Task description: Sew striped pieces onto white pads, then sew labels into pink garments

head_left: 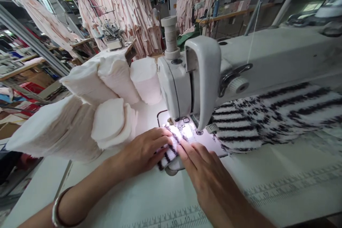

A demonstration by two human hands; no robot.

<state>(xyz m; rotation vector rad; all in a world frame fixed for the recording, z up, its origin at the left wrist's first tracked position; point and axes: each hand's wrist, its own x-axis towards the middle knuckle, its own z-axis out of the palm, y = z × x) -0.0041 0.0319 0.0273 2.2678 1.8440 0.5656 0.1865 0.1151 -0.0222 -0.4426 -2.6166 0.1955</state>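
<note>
A small piece of black-and-white striped plush fabric (170, 154) lies at the needle area of a white sewing machine (175, 82), lit by the machine's lamp. My left hand (145, 148) grips its left side, fingers bent over the top and thumb low near the edge. From the right, my right hand (201, 165) holds the piece with its fingertips close to the presser area. The needle itself is hard to make out in the glare. Right of the machine head, a pile of striped plush pieces (237, 128) spreads under the machine arm.
Stacks of white fabric pieces (114, 78) stand on the left of the table. A printed ruler strip (176, 219) runs along the front. Behind are another sewing machine (113, 37), racks of pink garments (133, 14) and a metal post (34, 39).
</note>
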